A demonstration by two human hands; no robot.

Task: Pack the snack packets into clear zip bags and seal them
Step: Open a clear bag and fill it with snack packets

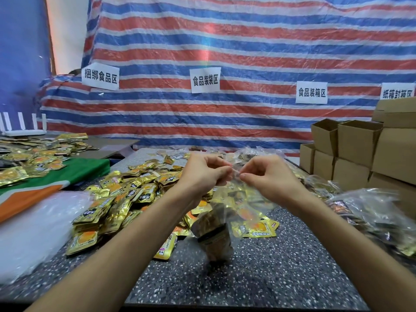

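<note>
A clear zip bag (217,230) with gold snack packets inside hangs in front of me above the speckled table (258,278). My left hand (206,171) pinches the left side of the bag's top strip. My right hand (264,173) pinches the strip just to the right, fingertips nearly meeting those of the left. The bag's lower part is blurred. A big heap of loose gold snack packets (126,199) lies on the table behind and left of the bag.
Filled clear bags (369,212) pile up at the right. Open cardboard boxes (358,152) stack at the far right. A stack of empty clear bags (33,226) lies at the left, beside a green and orange cloth (56,176). A striped tarp (225,64) hangs behind.
</note>
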